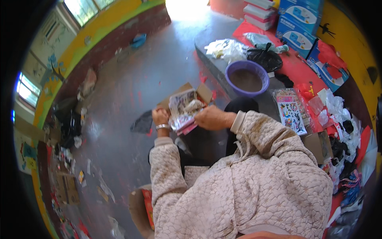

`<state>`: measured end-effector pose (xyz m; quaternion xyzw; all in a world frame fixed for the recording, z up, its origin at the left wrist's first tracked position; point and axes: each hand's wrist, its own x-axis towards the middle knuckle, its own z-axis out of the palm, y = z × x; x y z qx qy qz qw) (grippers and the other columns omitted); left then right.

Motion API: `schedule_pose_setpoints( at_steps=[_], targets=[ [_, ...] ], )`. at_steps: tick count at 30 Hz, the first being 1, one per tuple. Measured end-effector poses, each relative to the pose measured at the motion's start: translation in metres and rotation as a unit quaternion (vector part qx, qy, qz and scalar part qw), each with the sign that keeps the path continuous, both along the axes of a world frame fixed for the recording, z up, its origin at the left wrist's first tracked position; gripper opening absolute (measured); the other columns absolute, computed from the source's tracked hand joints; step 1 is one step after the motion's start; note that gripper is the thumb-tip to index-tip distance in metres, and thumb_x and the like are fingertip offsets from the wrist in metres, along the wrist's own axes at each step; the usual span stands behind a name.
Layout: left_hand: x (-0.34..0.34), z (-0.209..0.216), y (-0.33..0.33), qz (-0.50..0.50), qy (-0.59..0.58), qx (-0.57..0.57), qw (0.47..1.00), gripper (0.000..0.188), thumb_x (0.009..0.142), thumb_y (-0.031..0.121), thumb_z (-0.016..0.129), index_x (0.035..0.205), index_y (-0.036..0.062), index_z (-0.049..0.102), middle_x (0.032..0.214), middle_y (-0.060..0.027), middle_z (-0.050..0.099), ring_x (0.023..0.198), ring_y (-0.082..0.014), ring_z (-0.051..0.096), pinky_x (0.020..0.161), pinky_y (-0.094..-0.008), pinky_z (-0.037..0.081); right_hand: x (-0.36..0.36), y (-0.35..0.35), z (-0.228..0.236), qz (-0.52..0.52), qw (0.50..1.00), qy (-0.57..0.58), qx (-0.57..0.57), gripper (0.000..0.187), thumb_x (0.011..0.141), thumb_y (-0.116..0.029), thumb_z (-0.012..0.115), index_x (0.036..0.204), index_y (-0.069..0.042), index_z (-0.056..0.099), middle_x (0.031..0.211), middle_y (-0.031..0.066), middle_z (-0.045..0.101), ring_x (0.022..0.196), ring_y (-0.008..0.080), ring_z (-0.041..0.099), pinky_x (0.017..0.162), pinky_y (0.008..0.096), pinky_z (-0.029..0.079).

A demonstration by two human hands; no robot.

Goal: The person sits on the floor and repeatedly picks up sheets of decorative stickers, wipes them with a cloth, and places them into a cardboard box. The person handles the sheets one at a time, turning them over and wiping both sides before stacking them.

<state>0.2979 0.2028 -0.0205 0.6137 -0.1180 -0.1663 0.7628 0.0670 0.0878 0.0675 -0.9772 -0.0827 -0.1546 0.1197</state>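
Note:
In front of my knees is a small open cardboard box (204,93) with its flaps folded out. A clear-wrapped pack (181,99) with pale contents sits in it. My right hand (215,118) is closed on the edge of a shiny plastic packet (183,120) with pink at its lower side. My left hand (160,116), with a silver band at the wrist, is curled closed at the left side of the box and packet. What its fingers grip is hidden.
On the right, a purple basin (247,78) of murky water stands on a grey ledge beside a black plastic bag (266,58). Sticker sheets (291,115), crumpled bags and blue boxes (296,34) lie beyond. An open carton (140,211) is at my left. Litter lines the left wall.

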Motion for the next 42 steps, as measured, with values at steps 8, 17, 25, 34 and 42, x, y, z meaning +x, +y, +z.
schedule_pose_setpoints(
  at_steps=[8, 17, 25, 34, 42],
  targets=[
    [0.009, 0.066, -0.021, 0.059, 0.224, -0.139, 0.963, 0.027, 0.082, 0.008, 0.048, 0.108, 0.0102, 0.044, 0.072, -0.0062, 0.055, 0.057, -0.0142, 0.052, 0.048, -0.0245, 0.043, 0.050, -0.099, -0.034, -0.229, 0.944, 0.102, 0.216, 0.019, 0.075, -0.020, 0.052, 0.085, -0.010, 0.065, 0.087, 0.0144, 0.063, 0.083, 0.0297, 0.060, 0.072, 0.0393, 0.047],
    [0.017, 0.059, -0.012, -0.029, 0.376, -0.324, 0.867, 0.012, 0.084, 0.010, 0.042, 0.081, 0.0037, 0.052, 0.055, -0.0006, 0.037, 0.047, -0.0102, 0.031, 0.041, -0.0219, 0.026, 0.158, -0.123, -0.155, -0.209, 0.933, 0.269, 0.115, 0.040, 0.071, -0.021, 0.058, 0.109, -0.012, 0.054, 0.100, 0.0151, 0.058, 0.095, 0.0309, 0.055, 0.080, 0.0400, 0.044],
    [0.029, 0.073, -0.018, -0.061, 0.374, -0.306, 0.874, 0.011, 0.084, 0.009, 0.044, 0.083, 0.0014, 0.052, 0.057, -0.0013, 0.037, 0.050, -0.0102, 0.032, 0.043, -0.0214, 0.027, 0.182, -0.104, -0.241, -0.194, 0.942, 0.270, 0.048, 0.033, 0.076, -0.018, 0.053, 0.108, -0.010, 0.051, 0.102, 0.0173, 0.052, 0.099, 0.0354, 0.051, 0.078, 0.0472, 0.043],
    [0.027, 0.064, -0.026, -0.115, 0.318, -0.228, 0.913, 0.012, 0.083, 0.008, 0.045, 0.090, 0.0003, 0.052, 0.065, -0.0036, 0.048, 0.056, -0.0108, 0.042, 0.050, -0.0221, 0.036, 0.216, -0.133, -0.205, -0.256, 0.917, 0.127, 0.279, 0.020, 0.078, -0.014, 0.048, 0.093, -0.008, 0.058, 0.092, 0.0227, 0.059, 0.089, 0.0380, 0.055, 0.076, 0.0453, 0.043],
    [-0.054, -0.001, -0.048, -0.343, -0.372, 0.605, 0.615, 0.059, 0.082, 0.037, 0.051, 0.133, 0.0155, 0.029, 0.133, -0.0103, 0.038, 0.113, -0.0325, 0.045, 0.091, -0.0602, 0.028, 0.190, -0.145, -0.072, -0.280, 0.793, 0.210, 0.499, 0.043, 0.081, -0.037, 0.056, 0.106, -0.002, 0.057, 0.091, 0.0045, 0.059, 0.079, 0.0103, 0.055, 0.069, 0.0247, 0.045]
  ],
)
